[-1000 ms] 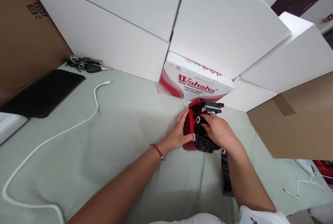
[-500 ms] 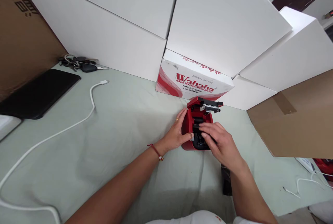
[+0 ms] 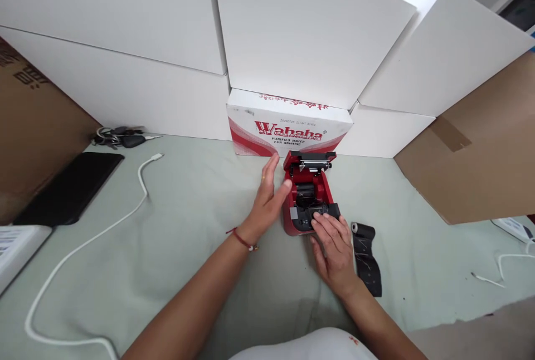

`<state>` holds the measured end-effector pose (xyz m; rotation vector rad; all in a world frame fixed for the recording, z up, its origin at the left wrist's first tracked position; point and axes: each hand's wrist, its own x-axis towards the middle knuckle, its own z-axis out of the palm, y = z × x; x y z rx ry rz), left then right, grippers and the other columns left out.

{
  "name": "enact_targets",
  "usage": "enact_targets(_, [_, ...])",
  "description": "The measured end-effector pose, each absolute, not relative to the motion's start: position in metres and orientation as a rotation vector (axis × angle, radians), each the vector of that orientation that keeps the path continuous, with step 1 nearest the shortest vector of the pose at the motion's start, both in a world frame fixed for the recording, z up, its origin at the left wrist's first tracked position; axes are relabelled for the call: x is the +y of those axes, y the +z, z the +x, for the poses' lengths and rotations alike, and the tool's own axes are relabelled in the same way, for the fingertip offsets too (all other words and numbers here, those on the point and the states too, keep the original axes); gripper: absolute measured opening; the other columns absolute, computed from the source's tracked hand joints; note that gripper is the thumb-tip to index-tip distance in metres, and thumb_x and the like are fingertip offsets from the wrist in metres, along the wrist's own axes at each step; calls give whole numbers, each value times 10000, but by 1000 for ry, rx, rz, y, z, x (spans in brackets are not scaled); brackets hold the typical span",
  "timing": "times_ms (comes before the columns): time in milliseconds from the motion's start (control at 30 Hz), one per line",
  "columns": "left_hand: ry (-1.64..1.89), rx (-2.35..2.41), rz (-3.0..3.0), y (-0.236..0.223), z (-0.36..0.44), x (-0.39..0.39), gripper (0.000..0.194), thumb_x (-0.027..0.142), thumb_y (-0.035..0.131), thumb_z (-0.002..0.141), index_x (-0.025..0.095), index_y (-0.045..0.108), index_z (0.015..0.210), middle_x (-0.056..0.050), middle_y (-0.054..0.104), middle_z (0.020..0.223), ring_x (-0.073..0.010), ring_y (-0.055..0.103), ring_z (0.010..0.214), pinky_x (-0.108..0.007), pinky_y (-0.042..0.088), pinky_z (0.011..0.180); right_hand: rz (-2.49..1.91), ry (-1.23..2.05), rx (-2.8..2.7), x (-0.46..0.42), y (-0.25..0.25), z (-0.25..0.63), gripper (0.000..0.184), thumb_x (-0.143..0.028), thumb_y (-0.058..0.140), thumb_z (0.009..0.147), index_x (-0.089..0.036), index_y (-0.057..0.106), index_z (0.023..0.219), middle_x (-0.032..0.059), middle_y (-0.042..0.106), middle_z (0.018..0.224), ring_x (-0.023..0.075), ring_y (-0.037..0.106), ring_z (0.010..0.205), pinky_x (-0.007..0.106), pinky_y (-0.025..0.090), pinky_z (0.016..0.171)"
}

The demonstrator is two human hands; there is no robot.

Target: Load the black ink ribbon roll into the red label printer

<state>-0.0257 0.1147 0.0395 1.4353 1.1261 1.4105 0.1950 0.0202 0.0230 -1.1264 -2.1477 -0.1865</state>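
A small red printer (image 3: 287, 216) stands with its lid (image 3: 311, 160) tipped back and a dark roll (image 3: 305, 190) in its bay. Along its left side is my left hand (image 3: 270, 193), fingers stretched out and the thumb near the upper left edge, holding nothing. My right hand (image 3: 334, 243) lies at the printer's front right, its fingertips resting on the black front part (image 3: 307, 218); the fingers are stretched, not wrapped round anything. To the right of that hand lies a black ribbon roll (image 3: 364, 232), partly unrolled toward me.
Behind the printer stands a Wahaha water carton (image 3: 288, 131) against white boxes (image 3: 292, 37). A white cable (image 3: 83, 248), keys (image 3: 121, 137) and a black flat item (image 3: 71, 190) lie left. A brown carton (image 3: 468, 154) stands right on the green cloth (image 3: 188, 209).
My right hand has drawn back from inside the bay to the printer's front right. My left hand has lifted its thumb from the front left edge. The view has shifted, showing the ribbon roll.
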Motion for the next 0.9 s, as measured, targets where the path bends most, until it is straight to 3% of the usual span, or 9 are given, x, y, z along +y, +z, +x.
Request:
enact_targets(133, [1383, 1200, 1489, 79, -29, 137, 596, 550, 418, 1132, 207, 557, 1599, -127, 538, 1716, -281, 443, 1644, -525, 266, 1411, -1100, -185, -2119, 22, 19, 194, 647, -47, 601, 1026, -256, 533, 1634, 86, 770, 1456, 220, 633, 1460, 488, 346, 1348])
enact_targets(300, [1296, 1203, 1678, 75, -37, 126, 562, 557, 406, 1142, 219, 639, 1527, -126, 683, 1571, -294, 619, 1490, -521, 434, 1317, -1088, -109, -2123, 23, 19, 195, 673, -60, 562, 1026, -287, 508, 1658, 68, 764, 1469, 223, 654, 1429, 504, 349, 1343])
enact_targets(533, [1347, 1082, 2007, 24, -42, 85, 434, 411, 405, 1158, 281, 722, 1424, -97, 726, 1538, -274, 569, 1569, -577, 448, 1307, -1111, -30, -2136, 18, 23, 197, 691, -81, 553, 1024, -283, 472, 1680, 60, 772, 1459, 217, 639, 1447, 493, 311, 1366])
enact_targets(633, [1360, 1144, 2050, 17, -40, 83, 423, 405, 395, 1155, 308, 717, 1412, -74, 744, 1517, -272, 591, 1548, -602, 386, 1335, -1104, -24, -2132, 16, 23, 198, 641, -83, 541, 1024, -271, 517, 1636, 58, 787, 1428, 213, 638, 1441, 488, 298, 1370])
enact_targets(733, [1322, 1162, 2077, 17, -39, 85, 358, 427, 527, 1106, 318, 698, 1402, -73, 746, 1511, -297, 609, 1526, -630, 309, 1365, -1114, -25, -2111, 17, 22, 197, 605, -63, 537, 1008, -268, 575, 1576, 51, 804, 1386, 205, 645, 1425, 470, 307, 1364])
enact_targets(800, [1320, 1128, 2040, 17, -37, 85, 368, 413, 627, 1056, 313, 673, 1407, -94, 730, 1521, -316, 587, 1541, -641, 330, 1355, -1109, -41, -2104, 17, 23, 197, 603, -41, 547, 993, -264, 600, 1550, 52, 811, 1366, 202, 650, 1415, 461, 313, 1361])
enact_targets(900, [1353, 1009, 1872, 12, -31, 85, 358, 368, 627, 1061, 328, 642, 1417, -100, 674, 1571, -309, 467, 1634, -636, 344, 1357, -1105, -69, -2114, 18, 24, 198, 631, -18, 560, 981, -264, 598, 1561, 57, 808, 1369, 208, 656, 1412, 467, 340, 1348])
